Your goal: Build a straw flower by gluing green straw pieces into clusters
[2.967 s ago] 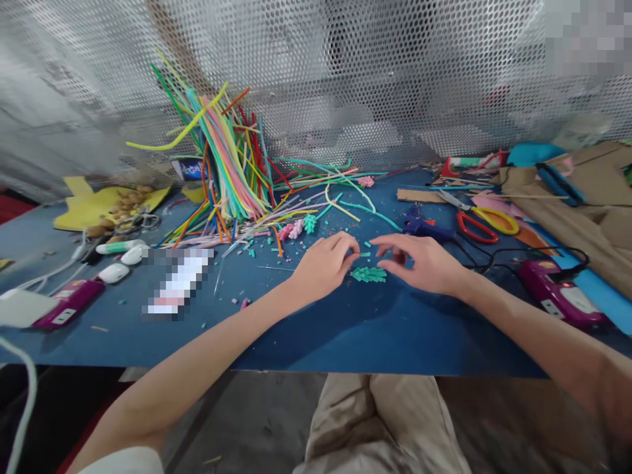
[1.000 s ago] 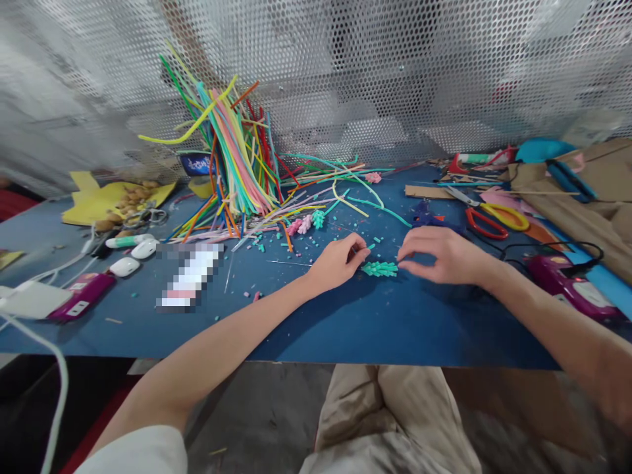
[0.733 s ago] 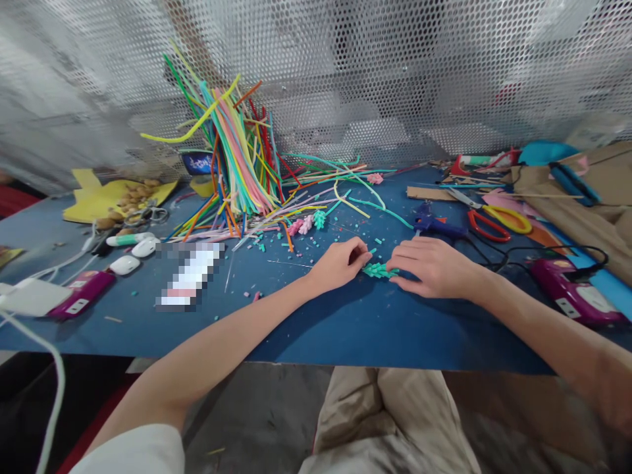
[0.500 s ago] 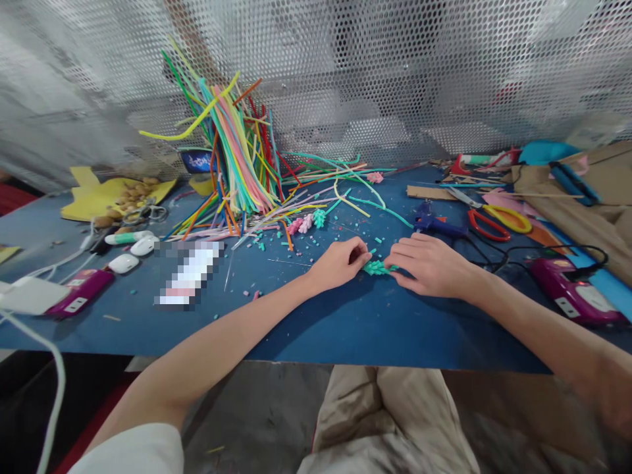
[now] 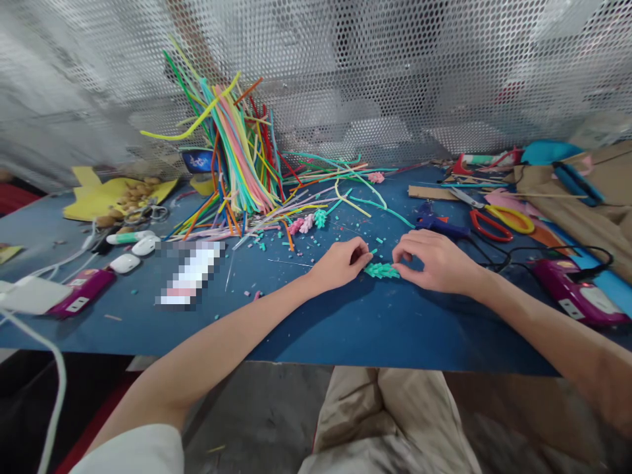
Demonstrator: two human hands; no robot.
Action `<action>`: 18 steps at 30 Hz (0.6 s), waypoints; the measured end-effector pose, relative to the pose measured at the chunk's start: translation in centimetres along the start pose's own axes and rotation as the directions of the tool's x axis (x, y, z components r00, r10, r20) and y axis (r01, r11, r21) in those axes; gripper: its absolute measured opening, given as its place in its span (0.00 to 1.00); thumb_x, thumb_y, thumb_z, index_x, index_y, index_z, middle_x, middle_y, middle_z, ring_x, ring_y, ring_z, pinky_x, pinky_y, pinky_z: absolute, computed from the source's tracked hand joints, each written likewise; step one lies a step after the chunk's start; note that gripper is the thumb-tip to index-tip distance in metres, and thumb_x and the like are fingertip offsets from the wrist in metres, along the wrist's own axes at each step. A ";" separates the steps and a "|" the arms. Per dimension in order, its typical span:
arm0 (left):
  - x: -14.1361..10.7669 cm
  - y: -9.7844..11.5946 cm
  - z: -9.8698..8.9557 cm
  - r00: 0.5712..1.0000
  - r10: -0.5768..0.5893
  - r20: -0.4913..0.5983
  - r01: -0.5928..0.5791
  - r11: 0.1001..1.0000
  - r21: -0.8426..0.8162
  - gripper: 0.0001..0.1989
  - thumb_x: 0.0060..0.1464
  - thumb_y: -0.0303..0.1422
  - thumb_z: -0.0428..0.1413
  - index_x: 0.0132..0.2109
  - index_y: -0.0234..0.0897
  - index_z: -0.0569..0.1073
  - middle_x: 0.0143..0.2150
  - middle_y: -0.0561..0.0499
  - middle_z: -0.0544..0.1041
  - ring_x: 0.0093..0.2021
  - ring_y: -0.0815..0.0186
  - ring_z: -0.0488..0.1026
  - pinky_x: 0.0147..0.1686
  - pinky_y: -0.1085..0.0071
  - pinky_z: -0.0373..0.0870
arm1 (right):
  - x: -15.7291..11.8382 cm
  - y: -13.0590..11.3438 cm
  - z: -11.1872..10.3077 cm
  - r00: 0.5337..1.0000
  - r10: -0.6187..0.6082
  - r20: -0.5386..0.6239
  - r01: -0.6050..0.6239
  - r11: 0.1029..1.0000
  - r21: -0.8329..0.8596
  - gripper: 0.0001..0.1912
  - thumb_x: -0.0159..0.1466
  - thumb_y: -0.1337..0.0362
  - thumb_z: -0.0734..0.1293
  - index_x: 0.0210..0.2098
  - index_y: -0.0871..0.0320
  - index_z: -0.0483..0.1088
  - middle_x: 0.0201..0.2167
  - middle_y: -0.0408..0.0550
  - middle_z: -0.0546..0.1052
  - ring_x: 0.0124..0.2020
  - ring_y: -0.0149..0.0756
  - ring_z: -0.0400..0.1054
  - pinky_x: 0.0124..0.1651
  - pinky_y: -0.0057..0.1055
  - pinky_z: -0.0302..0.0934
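A green fuzzy piece with leaf-like tufts [image 5: 382, 270] lies level between my two hands, just above the blue table [image 5: 316, 329]. My left hand [image 5: 343, 264] pinches its left end between thumb and fingertips. At its right end, my right hand [image 5: 432, 263] has thumb and index finger closed on the tip tufts, the other fingers curled. A short green bit sticks up near the left fingertips. Beyond my left hand lie a small green tufted piece [image 5: 320, 218] and pink ones [image 5: 302, 224].
Colourful pipe cleaners [image 5: 241, 151] stand in a bundle at the back left. Behind my right hand are a blue glue gun [image 5: 439, 224] and scissors [image 5: 511, 219]. Purple power strips [image 5: 577, 289] sit at both sides; a blurred-out phone [image 5: 191, 273] lies left.
My right hand has shifted slightly right and its fingers have curled, uncovering more of the green piece. My left hand has barely moved.
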State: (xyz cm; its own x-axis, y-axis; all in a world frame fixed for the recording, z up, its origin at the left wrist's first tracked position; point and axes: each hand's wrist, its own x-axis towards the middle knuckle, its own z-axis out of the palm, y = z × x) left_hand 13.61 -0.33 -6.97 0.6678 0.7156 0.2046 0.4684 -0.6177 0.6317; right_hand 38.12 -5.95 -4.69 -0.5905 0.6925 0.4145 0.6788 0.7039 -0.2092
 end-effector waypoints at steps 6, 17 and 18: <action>0.0 0.1 0.0 1.000 0.006 0.003 -0.006 1.000 0.005 0.10 0.66 0.38 0.51 0.40 0.37 0.69 0.29 0.55 0.72 0.28 0.71 0.67 0.31 0.72 0.60 | -0.1 1.1 -0.8 0.966 0.163 -0.199 -0.157 0.987 0.046 0.05 0.70 0.62 0.63 0.38 0.55 0.69 0.32 0.47 0.74 0.33 0.36 0.66 0.39 0.35 0.60; 0.0 0.1 0.0 1.000 0.011 0.007 -0.011 1.000 0.010 0.10 0.66 0.38 0.51 0.40 0.37 0.69 0.29 0.55 0.73 0.29 0.70 0.68 0.30 0.72 0.60 | -0.4 0.8 -0.6 0.998 -0.067 -0.005 0.067 0.991 0.114 0.05 0.68 0.62 0.65 0.39 0.56 0.70 0.35 0.48 0.76 0.36 0.37 0.69 0.42 0.35 0.63; 0.0 0.1 0.0 1.000 0.013 0.008 -0.013 1.000 0.008 0.10 0.66 0.38 0.51 0.40 0.37 0.69 0.29 0.55 0.73 0.29 0.70 0.68 0.30 0.72 0.60 | -0.5 0.5 -0.5 0.994 -0.107 0.027 0.104 0.991 0.085 0.05 0.68 0.61 0.65 0.40 0.56 0.71 0.36 0.48 0.76 0.37 0.37 0.69 0.42 0.35 0.63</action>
State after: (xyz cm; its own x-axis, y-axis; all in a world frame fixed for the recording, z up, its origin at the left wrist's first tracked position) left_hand 13.61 -0.41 -6.88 0.6784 0.7049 0.2073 0.4643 -0.6299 0.6226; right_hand 38.98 -5.98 -4.52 -0.6711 0.6175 0.4101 0.5742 0.7830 -0.2393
